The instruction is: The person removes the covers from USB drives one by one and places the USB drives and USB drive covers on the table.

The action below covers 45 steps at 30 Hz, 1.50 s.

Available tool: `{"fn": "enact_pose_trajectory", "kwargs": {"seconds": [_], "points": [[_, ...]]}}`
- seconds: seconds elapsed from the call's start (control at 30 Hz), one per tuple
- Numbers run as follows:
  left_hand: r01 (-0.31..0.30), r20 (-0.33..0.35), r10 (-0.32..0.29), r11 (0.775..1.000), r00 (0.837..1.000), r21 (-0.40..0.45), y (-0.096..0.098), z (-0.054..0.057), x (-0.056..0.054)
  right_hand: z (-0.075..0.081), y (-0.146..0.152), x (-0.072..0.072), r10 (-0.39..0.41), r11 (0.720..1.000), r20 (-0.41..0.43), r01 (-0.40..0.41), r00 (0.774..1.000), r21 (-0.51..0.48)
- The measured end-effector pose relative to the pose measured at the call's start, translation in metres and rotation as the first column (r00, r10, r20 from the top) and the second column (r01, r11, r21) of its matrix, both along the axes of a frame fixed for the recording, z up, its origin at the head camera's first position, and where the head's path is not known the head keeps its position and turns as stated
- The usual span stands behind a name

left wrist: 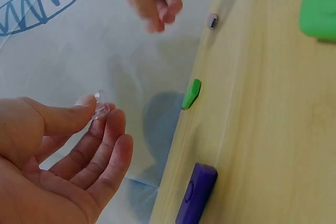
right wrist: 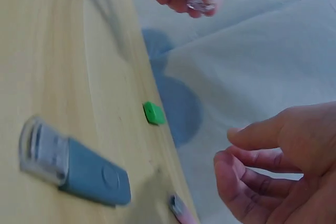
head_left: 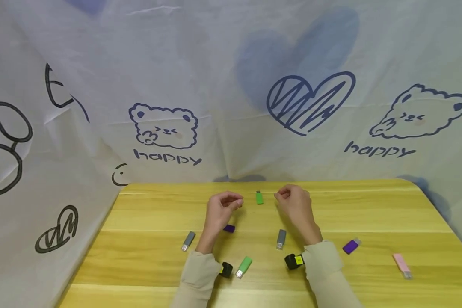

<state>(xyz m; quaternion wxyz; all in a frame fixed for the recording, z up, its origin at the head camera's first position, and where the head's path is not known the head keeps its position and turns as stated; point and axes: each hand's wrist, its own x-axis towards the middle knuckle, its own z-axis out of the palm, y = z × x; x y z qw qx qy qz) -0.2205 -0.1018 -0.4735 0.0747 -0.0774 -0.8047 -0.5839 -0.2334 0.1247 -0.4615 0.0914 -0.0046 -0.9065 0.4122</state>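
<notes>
My left hand pinches a small clear plastic cap between thumb and fingertips, raised over the far part of the table. The cap also shows in the right wrist view. Opposite it, my right hand is held up with fingers loosely curled and nothing visible between them. A green USB stick lies on the table between the two hands, its metal plug pointing to the back edge. Beneath my left hand lies a purple USB stick, partly hidden by the hand in the head view.
Around my forearms lie a grey USB stick at left, another grey stick, a green stick with a clear cap, a purple stick and a pink stick at right. White printed cloth hangs behind the wooden table.
</notes>
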Motion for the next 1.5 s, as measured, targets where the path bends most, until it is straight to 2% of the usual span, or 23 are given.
{"fn": "enact_pose_trajectory", "kwargs": {"seconds": [0.2,0.33,0.43,0.6,0.77,0.93,1.03,1.3,1.5], "points": [[0.010,-0.039,-0.015,0.993,0.999,-0.121,0.007,0.007,-0.014,0.002,0.021,0.012,-0.031,0.999,0.017,0.032,0.999,-0.023],[0.027,0.000,-0.028,0.984,1.000,-0.177,0.010,0.009,-0.025,0.002,0.029,0.015,-0.055,0.998,-0.009,0.055,0.998,-0.033],[0.065,0.036,-0.058,0.972,0.998,-0.227,0.010,0.010,-0.031,0.000,0.033,0.014,-0.065,0.997,-0.030,0.064,0.997,-0.041],[0.123,0.102,-0.097,0.949,0.990,-0.292,0.013,0.007,-0.045,-0.008,0.038,0.011,-0.071,0.996,-0.057,0.068,0.996,-0.060],[0.146,0.102,-0.116,0.918,0.988,-0.369,0.019,0.002,-0.058,-0.012,0.040,0.009,-0.089,0.995,-0.088,0.085,0.992,-0.056],[0.167,0.099,-0.138,0.885,0.986,-0.434,0.023,-0.007,-0.064,-0.016,0.043,0.010,-0.083,0.994,-0.041,0.079,0.996,-0.077],[0.166,0.099,-0.135,0.877,0.986,-0.452,0.025,-0.011,-0.065,-0.019,0.044,0.011,-0.075,0.993,-0.012,0.074,0.997,-0.090],[0.110,0.066,-0.090,0.883,0.994,-0.457,0.026,-0.019,-0.065,-0.023,0.044,0.010,-0.065,0.994,-0.029,0.062,0.997,-0.092],[0.108,0.048,-0.096,0.898,0.994,-0.426,0.028,-0.020,-0.065,-0.023,0.046,0.010,-0.069,0.995,-0.039,0.066,0.997,-0.079]]}}
